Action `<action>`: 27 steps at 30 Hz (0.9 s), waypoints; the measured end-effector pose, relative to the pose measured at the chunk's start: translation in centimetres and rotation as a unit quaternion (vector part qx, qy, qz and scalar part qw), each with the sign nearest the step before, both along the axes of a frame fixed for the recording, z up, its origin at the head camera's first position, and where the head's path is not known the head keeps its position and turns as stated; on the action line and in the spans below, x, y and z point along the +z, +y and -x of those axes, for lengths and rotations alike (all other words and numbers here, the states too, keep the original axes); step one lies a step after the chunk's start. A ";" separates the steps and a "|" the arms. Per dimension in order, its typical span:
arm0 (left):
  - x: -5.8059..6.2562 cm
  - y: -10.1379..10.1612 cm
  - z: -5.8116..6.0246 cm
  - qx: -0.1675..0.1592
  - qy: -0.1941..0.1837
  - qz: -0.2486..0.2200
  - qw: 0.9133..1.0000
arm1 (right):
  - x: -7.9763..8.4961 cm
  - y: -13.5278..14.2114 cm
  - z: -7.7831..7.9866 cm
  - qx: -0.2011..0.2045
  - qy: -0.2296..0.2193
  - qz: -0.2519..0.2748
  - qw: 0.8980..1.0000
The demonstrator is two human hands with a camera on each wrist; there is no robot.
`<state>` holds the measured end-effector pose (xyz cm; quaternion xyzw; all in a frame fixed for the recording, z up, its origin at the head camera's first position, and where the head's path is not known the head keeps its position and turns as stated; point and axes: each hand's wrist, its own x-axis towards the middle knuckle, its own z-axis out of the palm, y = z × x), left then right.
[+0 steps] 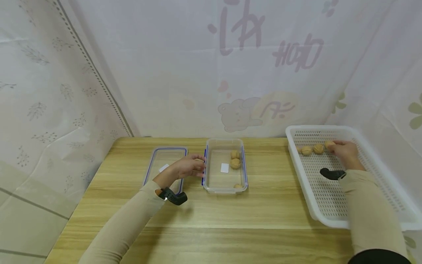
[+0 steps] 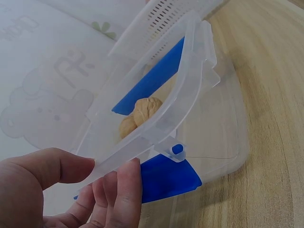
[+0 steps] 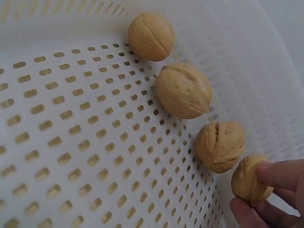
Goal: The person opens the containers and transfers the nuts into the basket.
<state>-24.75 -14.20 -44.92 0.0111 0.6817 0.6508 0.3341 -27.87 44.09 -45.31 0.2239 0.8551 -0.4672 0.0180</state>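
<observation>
Pinching tan, wrinkled, round walnut (image 3: 249, 184) between fingers of right hand (image 1: 347, 152), at 11 o'clock in white perforated plastic basket (image 1: 333, 222). Noting three more walnuts (image 3: 184, 90) beside it, towards 10. Pinching, with left hand (image 1: 189, 167), 9 o'clock side of clear rectangular plastic box with blue latches (image 1: 214, 183). Counting three walnuts inside, at 1, 3 and 5. Seeing clear blue-edged lid (image 1: 166, 156) at box's 9 o'clock, on pale wooden desk (image 1: 230, 216).
</observation>
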 end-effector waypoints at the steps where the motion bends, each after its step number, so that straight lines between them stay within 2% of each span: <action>1: 0.0 0.0 0.0 0.000 0.000 0.000 1.000 | 0.0 -0.1 0.0 -0.007 -0.002 -0.007 1.000; 8: -0.1 0.0 0.2 0.002 0.001 0.000 1.000 | -0.2 -1.2 -0.1 -0.032 -0.031 -0.064 0.997; 16: -0.1 0.0 0.2 0.000 -0.004 0.005 1.000 | -0.2 -2.0 0.0 -0.036 -0.027 -0.105 0.993; 21: -0.1 0.1 0.2 0.003 -0.009 0.003 1.000 | -0.2 -2.0 -0.1 -0.025 -0.034 -0.107 0.993; 27: -0.3 0.0 0.2 0.002 -0.009 -0.010 1.000 | 0.2 -1.8 -0.2 0.007 -0.070 -0.100 0.992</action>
